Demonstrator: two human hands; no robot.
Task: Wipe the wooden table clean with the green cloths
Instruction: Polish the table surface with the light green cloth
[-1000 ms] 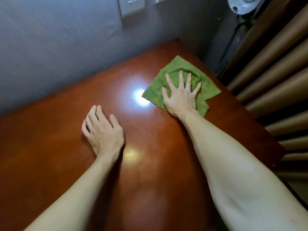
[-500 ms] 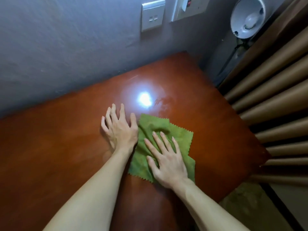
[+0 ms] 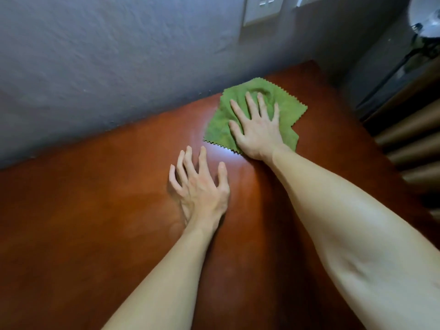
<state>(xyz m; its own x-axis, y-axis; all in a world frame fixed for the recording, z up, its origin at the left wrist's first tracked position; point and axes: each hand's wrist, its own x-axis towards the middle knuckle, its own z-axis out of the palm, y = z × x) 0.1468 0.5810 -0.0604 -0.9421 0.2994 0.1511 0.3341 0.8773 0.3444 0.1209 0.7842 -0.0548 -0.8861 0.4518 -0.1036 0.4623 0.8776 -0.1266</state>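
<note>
The right hand (image 3: 257, 129) lies flat on a green cloth (image 3: 220, 125), fingers straight and spread, pressing it onto the wooden table (image 3: 95, 210) rather than gripping it. The cloth sits at the far right of the tabletop, close against the grey wall (image 3: 119, 67). Its edge is cut in a zigzag, and a ridge of fabric is bunched just beyond the fingertips. Only this one cloth is in view. The left hand (image 3: 202, 189) rests on bare wood nearer the person, near the cloth's front edge but apart from it, with fingers spread and arched onto their tips, holding nothing

The step in hand looks like a wiping pass along the back strip of the table. To do it well, the palm and all the fingers should bear down evenly, and the bunched ridge should be smoothed out so the whole cloth meets the wood. The stroke ought to run right up to the wall line and into the far corner, each pass overlapping the last. The bracing left hand will likely leave fingertip marks on the glossy finish, so its spot needs a pass too. The glare spot (image 3: 221, 156) between the hands should help show up streaks
</note>
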